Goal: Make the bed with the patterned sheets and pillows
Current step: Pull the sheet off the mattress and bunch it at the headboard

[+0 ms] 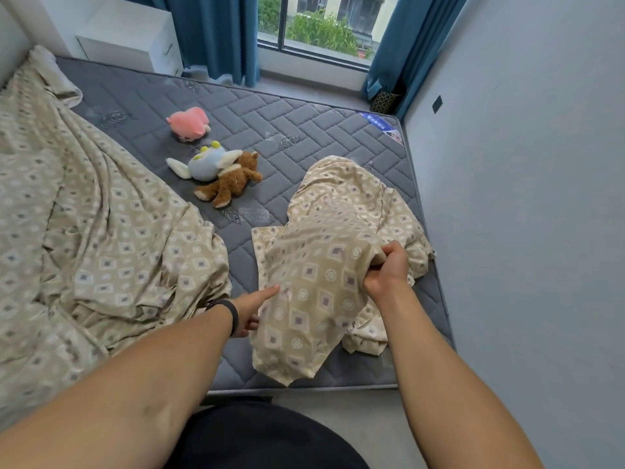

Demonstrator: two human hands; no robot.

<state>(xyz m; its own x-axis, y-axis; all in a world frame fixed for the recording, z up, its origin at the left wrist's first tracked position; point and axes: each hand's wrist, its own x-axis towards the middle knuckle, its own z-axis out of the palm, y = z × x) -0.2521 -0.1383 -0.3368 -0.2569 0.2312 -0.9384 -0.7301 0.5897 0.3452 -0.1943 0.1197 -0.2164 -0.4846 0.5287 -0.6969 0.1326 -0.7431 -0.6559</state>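
A beige patterned sheet piece (pixel 318 275) lies bunched on the near right part of the bare grey mattress (pixel 257 116). My right hand (pixel 385 269) grips a raised fold of it. My left hand (pixel 252 308) reaches under its left edge; the thumb lies on top of the cloth and the other fingers are hidden beneath it, so the grip is unclear. A larger patterned cover (pixel 84 231) is heaped over the left half of the bed. No pillow is clearly visible.
A pink plush (pixel 189 123), a blue-and-white plush (pixel 206 162) and a brown plush (pixel 233 184) lie mid-mattress. A white nightstand (pixel 132 35), blue curtains (pixel 216 35) and a window stand beyond. A grey wall (pixel 524 198) runs close along the bed's right side.
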